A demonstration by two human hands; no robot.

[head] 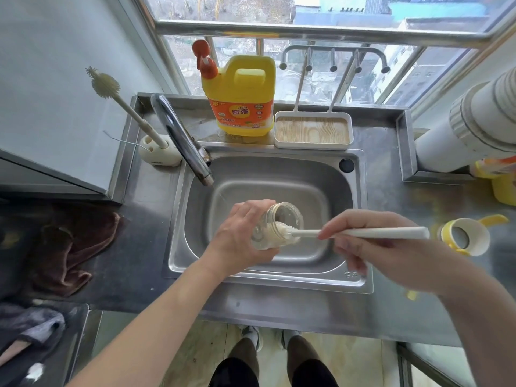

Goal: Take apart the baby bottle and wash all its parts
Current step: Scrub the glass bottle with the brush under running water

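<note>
Your left hand [240, 233] grips bottle [282, 219], centre of frame, over sink [279, 280], mouth tilted to upper right. Your right hand [363, 247] pinches brush [391, 232] handle; bristles at bottle mouth. Yellow collar [463, 236] lies on worktop [405, 191], right of frame.

Flat daylight through a wide glass window [237, 8] at the back, crossed by a round steel guard rail [307, 33]; grey and blue buildings [405, 62] outside (seen from above). Pale grey smooth wall panel [55, 65] on the left. Stainless steel counter [385, 191] with a raised back edge, a rectangular steel sink basin [279, 283] set into it, and a curved chrome tap [181, 135] at the basin's back left. Thick white plastic pipe [474, 121] on the right. Dark worktop [134, 261] adjoins on the left. Glossy beige tiled floor [349, 358] below.
</note>
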